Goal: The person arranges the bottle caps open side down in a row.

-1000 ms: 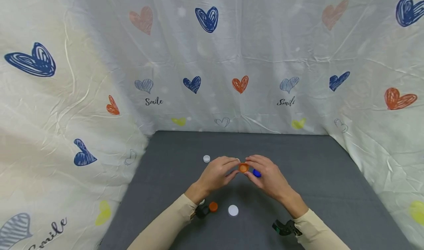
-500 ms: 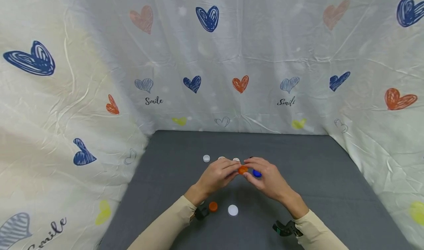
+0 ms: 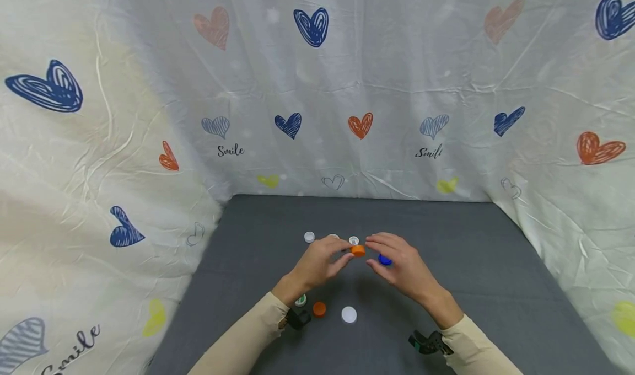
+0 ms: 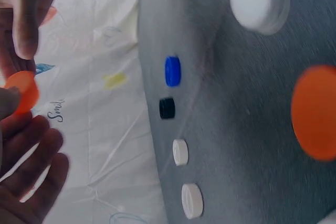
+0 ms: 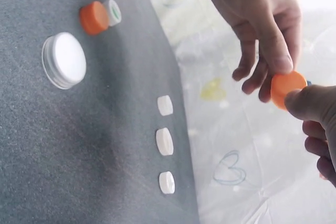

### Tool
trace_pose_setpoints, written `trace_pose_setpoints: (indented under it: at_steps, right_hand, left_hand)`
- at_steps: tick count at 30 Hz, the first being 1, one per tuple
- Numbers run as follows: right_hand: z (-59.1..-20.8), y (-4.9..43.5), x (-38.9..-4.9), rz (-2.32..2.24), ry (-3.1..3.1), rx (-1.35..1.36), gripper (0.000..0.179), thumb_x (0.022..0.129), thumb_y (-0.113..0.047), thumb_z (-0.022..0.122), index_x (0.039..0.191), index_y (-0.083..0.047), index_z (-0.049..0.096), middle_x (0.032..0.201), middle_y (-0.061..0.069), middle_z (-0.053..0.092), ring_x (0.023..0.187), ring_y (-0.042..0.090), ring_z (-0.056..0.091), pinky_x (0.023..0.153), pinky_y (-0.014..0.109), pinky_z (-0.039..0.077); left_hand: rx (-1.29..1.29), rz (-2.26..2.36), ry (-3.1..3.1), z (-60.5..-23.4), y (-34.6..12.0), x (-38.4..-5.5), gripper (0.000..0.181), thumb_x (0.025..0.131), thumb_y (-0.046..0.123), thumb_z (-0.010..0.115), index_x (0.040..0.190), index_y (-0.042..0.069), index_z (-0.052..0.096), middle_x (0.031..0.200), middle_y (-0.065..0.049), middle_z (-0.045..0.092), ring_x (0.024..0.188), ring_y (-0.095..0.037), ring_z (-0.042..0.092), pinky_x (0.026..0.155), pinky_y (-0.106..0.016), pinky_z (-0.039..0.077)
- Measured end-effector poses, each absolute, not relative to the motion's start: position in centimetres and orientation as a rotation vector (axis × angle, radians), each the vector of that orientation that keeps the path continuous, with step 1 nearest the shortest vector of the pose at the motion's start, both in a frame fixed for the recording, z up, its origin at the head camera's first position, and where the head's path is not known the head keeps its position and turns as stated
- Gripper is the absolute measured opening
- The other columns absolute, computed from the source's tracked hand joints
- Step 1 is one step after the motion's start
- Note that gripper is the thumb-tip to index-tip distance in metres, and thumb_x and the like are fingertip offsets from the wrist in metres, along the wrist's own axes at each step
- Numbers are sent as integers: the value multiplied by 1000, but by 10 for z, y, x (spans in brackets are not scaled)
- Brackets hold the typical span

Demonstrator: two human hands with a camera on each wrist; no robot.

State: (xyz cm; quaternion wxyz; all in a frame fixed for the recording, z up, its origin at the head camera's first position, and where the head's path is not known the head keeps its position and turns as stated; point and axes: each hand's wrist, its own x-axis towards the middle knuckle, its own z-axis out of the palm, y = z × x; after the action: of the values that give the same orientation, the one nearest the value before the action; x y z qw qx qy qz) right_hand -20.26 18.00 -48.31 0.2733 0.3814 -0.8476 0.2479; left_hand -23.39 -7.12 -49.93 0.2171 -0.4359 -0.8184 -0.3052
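In the head view my left hand (image 3: 315,266) pinches an orange bottle cap (image 3: 358,250) between thumb and fingers, over the middle of the table. The cap's side faces the head camera. My right hand (image 3: 410,269) is just to the right, thumb and fingers spread, with a small gap between its fingertips and the cap. In the right wrist view the right thumb (image 5: 307,100) overlaps the cap. A blue cap (image 3: 385,260) shows between the right thumb and fingers, lying on the table beyond them.
White caps (image 3: 310,237) lie in a row at the back, beside a black cap (image 4: 167,108) hidden in the head view. Nearer are another orange cap (image 3: 319,309), a white-and-green cap (image 3: 300,300) and a larger white lid (image 3: 349,315). A heart-print cloth (image 3: 332,88) hangs behind the grey table (image 3: 446,226).
The orange cap turns from hollow side toward the head camera to side-on. Both hands held it earlier; now the right hand has let go and the left has drawn it slightly left.
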Motion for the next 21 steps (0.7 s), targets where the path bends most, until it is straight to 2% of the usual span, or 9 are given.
trace_pose_setpoints:
  at_steps: [3, 4, 7, 10, 11, 13, 17, 21]
  right_hand:
    - [-484, 177, -203, 643, -2236, 1060, 49, 79, -21, 86, 125, -8, 70, 127, 6, 68, 121, 27, 62, 98, 44, 52]
    - [-485, 176, -203, 638, -2223, 1071, 48, 82, -23, 85, 125, -8, 70, 127, 6, 68, 120, 27, 62, 98, 43, 52]
    - [-488, 173, -204, 628, -2190, 1101, 52, 76, -16, 89, 124, -7, 71, 125, 7, 69, 119, 28, 62, 98, 43, 52]
    - [-490, 171, -204, 629, -2181, 1113, 53, 74, -13, 90, 123, -7, 71, 123, 7, 70, 119, 27, 62, 98, 44, 52]
    - [-490, 170, -204, 630, -2178, 1114, 57, 69, -9, 92, 122, -6, 72, 122, 7, 70, 118, 28, 63, 97, 46, 53]
    - [-491, 170, -204, 637, -2179, 1113, 54, 71, -11, 91, 121, -6, 72, 122, 6, 71, 117, 28, 63, 98, 47, 52]
    - [-492, 172, -203, 634, -2215, 1090, 50, 75, -16, 89, 121, -7, 72, 122, 5, 70, 118, 27, 63, 99, 47, 52]
    - [-496, 175, -201, 630, -2254, 1049, 52, 73, -16, 90, 121, -8, 72, 121, 5, 71, 118, 27, 62, 98, 48, 52]
  left_hand:
    - [-1206, -1047, -2352, -501, -71, -235, 24, 96, 26, 70, 114, 12, 74, 99, 3, 75, 83, -3, 66, 77, -28, 59]
    - [-1202, -1112, -2383, -501, -70, -235, 23, 96, 26, 69, 114, 12, 75, 98, 3, 75, 82, -2, 66, 76, -30, 60]
    - [-1181, -1241, -2464, -500, -70, -234, 24, 98, 29, 67, 114, 12, 75, 98, 4, 75, 83, 2, 65, 76, -30, 60]
    - [-1171, -1309, -2518, -498, -71, -233, 26, 99, 32, 65, 114, 13, 75, 98, 5, 75, 84, 0, 66, 77, -28, 59]
    - [-1174, -1319, -2526, -497, -72, -234, 27, 99, 33, 64, 114, 13, 75, 98, 5, 75, 84, -1, 67, 77, -27, 59]
    - [-1179, -1333, -2539, -496, -72, -234, 29, 100, 34, 64, 114, 13, 75, 98, 5, 75, 84, -4, 68, 78, -28, 59]
    - [-1219, -1216, -2508, -497, -74, -235, 27, 100, 31, 64, 117, 12, 74, 102, 3, 75, 87, -6, 69, 79, -29, 59]
    - [-1243, -919, -2416, -499, -76, -235, 28, 95, 25, 70, 120, 13, 72, 109, 2, 74, 94, -7, 69, 85, -25, 57]
